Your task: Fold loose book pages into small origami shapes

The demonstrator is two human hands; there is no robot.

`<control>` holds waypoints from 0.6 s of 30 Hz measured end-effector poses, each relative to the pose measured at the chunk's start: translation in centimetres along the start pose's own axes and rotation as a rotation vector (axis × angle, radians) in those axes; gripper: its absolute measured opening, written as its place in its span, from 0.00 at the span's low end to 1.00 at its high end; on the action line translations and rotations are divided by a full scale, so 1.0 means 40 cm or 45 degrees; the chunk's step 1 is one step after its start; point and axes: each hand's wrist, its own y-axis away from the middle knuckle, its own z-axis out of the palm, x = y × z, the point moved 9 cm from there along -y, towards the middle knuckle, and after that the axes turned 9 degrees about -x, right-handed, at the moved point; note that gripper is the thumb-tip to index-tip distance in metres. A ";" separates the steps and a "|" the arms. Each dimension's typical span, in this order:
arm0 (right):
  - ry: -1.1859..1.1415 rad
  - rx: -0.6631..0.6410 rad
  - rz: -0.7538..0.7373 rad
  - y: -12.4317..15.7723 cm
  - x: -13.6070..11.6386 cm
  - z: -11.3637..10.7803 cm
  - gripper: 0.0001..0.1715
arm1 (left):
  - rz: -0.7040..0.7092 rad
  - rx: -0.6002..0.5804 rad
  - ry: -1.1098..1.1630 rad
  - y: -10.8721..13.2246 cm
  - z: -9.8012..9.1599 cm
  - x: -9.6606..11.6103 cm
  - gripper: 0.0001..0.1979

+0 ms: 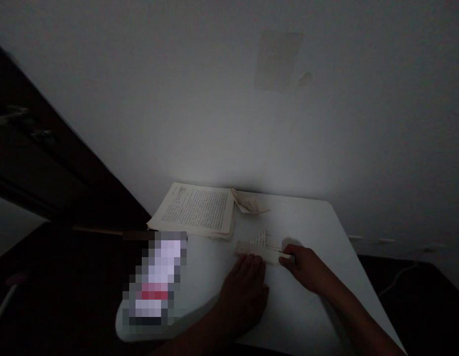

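Note:
A partly folded piece of printed paper (264, 251) lies on the white table (307, 217), with a triangular part at its far side and a plain strip along its near side. My left hand (246, 287) rests flat with its fingertips on the near left edge of the paper. At the paper's right end, my right hand (299, 262) pinches the strip between thumb and fingers. A small dark thing shows beside the right fingers, too dim to name.
A stack of printed pages (197, 210) lies at the back left of the table. Beside it sits a folded paper piece (251, 203). A blurred-out device (158, 277) is at the left edge. The wall (214, 99) stands behind the table.

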 end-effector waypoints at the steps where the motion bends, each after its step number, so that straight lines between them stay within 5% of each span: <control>1: 0.006 0.000 -0.005 -0.001 0.000 0.001 0.12 | -0.012 -0.009 0.012 -0.001 0.001 -0.003 0.19; 18: 0.037 -0.032 -0.023 -0.002 -0.005 0.004 0.11 | -0.048 -0.141 0.099 -0.001 0.006 -0.018 0.25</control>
